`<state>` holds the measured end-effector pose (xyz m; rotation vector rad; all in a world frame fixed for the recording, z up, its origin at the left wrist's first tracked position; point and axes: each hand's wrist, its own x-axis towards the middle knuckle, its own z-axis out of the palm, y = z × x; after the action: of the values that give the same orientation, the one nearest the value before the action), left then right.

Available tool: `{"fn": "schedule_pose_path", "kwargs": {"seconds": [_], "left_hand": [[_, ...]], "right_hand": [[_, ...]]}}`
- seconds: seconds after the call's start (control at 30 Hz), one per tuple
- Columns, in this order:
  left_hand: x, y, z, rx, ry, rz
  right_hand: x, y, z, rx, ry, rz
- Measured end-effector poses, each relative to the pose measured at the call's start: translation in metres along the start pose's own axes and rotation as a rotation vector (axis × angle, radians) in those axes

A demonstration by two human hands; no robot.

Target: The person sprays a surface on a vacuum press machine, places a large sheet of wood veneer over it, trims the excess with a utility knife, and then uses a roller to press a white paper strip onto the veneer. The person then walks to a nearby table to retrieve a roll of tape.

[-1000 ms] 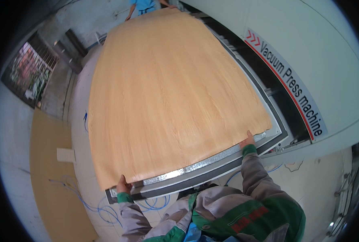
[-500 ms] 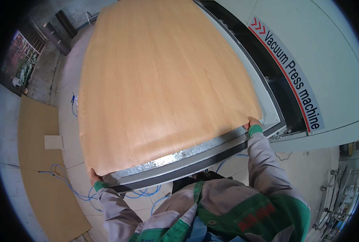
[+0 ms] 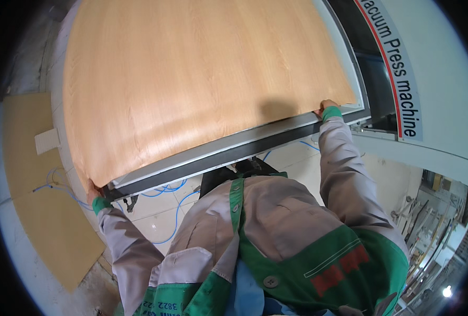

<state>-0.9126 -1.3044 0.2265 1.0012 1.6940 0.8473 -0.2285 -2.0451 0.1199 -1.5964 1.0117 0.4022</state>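
Observation:
A large sheet of light wood-grain veneer (image 3: 202, 79) lies over the flat bed of a big white press machine (image 3: 434, 68). My left hand (image 3: 93, 190) grips the sheet's near left corner, just past the end of the bed's dark front rail (image 3: 228, 152). My right hand (image 3: 326, 107) holds the near right corner, fingers curled over the sheet's edge. Both arms are stretched wide apart in grey sleeves with green cuffs. The fingers are mostly hidden under the sheet.
Blue hoses (image 3: 165, 192) trail over the tiled floor under the bed. Brown boards (image 3: 39, 174) lie on the floor at the left, a small pale block (image 3: 47, 141) on them. Racks and clutter (image 3: 434, 231) stand at the lower right.
The view has moved closer to the bed and the sheet fills more of it. My hands keep hold of the two near corners, spread farther apart.

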Motion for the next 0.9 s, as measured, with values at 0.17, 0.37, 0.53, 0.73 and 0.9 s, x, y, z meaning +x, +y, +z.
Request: {"fn": "schedule_pose_path", "kwargs": {"seconds": [0.17,0.37,0.53,0.73,0.9], "left_hand": [[-0.01,-0.015,-0.004,-0.052,0.051,-0.043],[-0.003,-0.032,-0.025,0.222,-0.051,-0.133],[0.013,-0.034,-0.021,-0.219,-0.188,-0.2],[0.023,-0.007,-0.047,-0.335,-0.184,-0.051],[0.035,0.0,-0.072,0.176,-0.077,-0.061]], "right_hand": [[-0.032,-0.016,-0.012,-0.238,0.123,0.024],[-0.095,-0.036,-0.021,-0.598,0.148,-0.041],[-0.085,-0.036,-0.015,-0.74,0.072,-0.025],[-0.05,-0.034,-0.017,-0.783,0.186,0.04],[-0.021,-0.034,-0.029,-2.32,-0.307,-0.738]]}}
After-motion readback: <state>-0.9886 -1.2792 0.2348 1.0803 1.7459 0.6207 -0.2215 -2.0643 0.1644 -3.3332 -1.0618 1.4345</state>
